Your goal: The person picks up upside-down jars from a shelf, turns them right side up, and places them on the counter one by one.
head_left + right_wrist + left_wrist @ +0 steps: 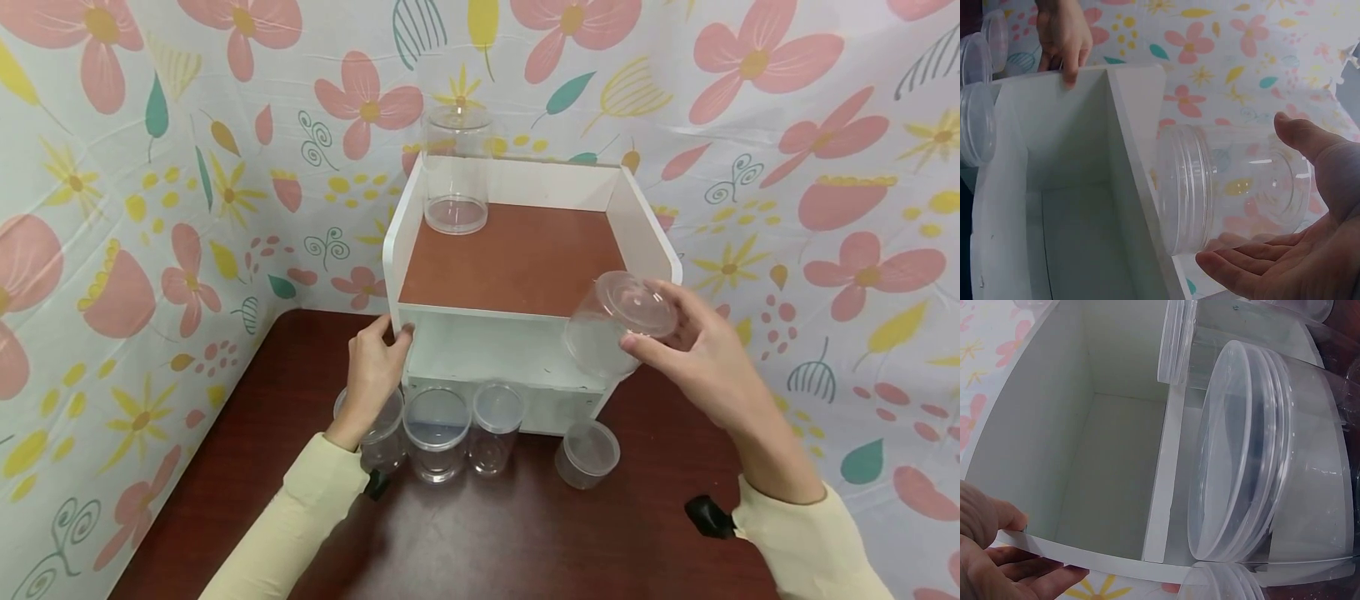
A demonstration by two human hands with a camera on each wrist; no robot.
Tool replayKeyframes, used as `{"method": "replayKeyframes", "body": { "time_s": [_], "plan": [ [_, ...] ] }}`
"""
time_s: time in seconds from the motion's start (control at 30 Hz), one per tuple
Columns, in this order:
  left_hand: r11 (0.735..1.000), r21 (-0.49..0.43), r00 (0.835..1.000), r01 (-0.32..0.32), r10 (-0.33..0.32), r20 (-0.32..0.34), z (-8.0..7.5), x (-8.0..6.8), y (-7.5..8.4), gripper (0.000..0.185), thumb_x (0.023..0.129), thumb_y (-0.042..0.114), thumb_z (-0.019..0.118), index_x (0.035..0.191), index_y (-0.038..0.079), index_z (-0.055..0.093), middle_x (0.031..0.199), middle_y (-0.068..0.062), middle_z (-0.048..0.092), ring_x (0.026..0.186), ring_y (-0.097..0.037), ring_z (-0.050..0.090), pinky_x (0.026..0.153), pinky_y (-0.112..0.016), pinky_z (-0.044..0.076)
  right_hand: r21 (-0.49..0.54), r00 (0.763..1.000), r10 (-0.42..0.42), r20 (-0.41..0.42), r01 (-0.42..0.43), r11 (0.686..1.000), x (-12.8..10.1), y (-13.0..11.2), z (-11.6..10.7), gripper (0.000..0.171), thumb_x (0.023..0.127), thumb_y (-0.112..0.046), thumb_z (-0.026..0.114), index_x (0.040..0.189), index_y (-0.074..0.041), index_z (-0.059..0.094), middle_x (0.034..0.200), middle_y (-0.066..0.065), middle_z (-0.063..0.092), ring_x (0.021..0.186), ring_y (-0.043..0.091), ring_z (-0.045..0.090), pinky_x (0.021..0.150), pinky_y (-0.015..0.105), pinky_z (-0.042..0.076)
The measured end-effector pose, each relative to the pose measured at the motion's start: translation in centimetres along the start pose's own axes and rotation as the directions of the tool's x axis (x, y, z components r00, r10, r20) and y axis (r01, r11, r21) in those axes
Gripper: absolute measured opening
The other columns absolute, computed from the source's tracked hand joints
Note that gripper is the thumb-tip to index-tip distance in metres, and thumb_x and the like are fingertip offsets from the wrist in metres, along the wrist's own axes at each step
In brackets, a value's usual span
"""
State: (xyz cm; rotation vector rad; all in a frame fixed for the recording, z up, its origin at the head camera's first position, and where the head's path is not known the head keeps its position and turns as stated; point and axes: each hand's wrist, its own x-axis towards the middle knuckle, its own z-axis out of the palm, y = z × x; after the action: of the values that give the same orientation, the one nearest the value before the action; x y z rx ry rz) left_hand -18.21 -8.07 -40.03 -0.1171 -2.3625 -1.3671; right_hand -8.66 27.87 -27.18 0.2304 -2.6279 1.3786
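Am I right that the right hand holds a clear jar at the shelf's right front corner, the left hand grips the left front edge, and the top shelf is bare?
Not quite: the top shelf is not bare. The head view shows a tall clear jar standing at its back left corner. The rest holds: the right hand holds a clear lidded jar at the right front corner, and the left hand grips the left front edge.

Head looks down; wrists near, sharing shelf (517,258).

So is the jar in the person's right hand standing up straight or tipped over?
Tipped over. The right hand holds the clear jar on its side beside the white shelf, lid end towards it.
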Motion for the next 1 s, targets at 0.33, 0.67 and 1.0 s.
{"method": "replayKeyframes", "body": {
  "time_s": [0.33,0.67,1.0],
  "plan": [
    [1.0,-0.002,1.0,-0.008,0.008,0.0,0.0,-0.1,0.2,0.015,0.102,0.02,0.064,0.103,0.008,0.073,0.058,-0.003,0.052,0.048,-0.018,0.045,0.047,-0.032,0.035,0.075,0.999,-0.049,0.008,0.048,0.996,-1.8,1.2,0.0,0.071,0.097,-0.01,0.073,0.157,-0.006,0.037,0.135,-0.001,0.058,0.104,0.007,0.069,0.084,0.016,0.053],
    [1.0,-0.001,1.0,0.005,-0.005,0.003,0.0,0.1,0.1,0.014,0.101,0.02,0.065,0.1,0.009,0.072,0.058,-0.003,0.051,0.049,-0.019,0.045,0.047,-0.033,0.036,0.066,0.999,-0.03,-0.012,0.03,0.997,-3.3,2.5,0.4,0.068,0.096,-0.009,0.073,0.156,-0.009,0.041,0.136,-0.007,0.059,0.102,0.006,0.07,0.085,0.015,0.052],
    [1.0,-0.012,1.0,0.008,-0.007,0.017,-0.2,0.0,0.1,0.016,0.102,0.02,0.064,0.107,0.008,0.073,0.059,-0.003,0.052,0.047,-0.018,0.045,0.045,-0.031,0.035,0.266,0.995,-0.096,-0.017,0.097,0.959,-4.3,4.3,0.8,0.061,0.096,0.006,0.066,0.152,-0.002,0.042,0.141,-0.002,0.058,0.116,0.006,0.063,0.091,0.016,0.05]
  ]
}}
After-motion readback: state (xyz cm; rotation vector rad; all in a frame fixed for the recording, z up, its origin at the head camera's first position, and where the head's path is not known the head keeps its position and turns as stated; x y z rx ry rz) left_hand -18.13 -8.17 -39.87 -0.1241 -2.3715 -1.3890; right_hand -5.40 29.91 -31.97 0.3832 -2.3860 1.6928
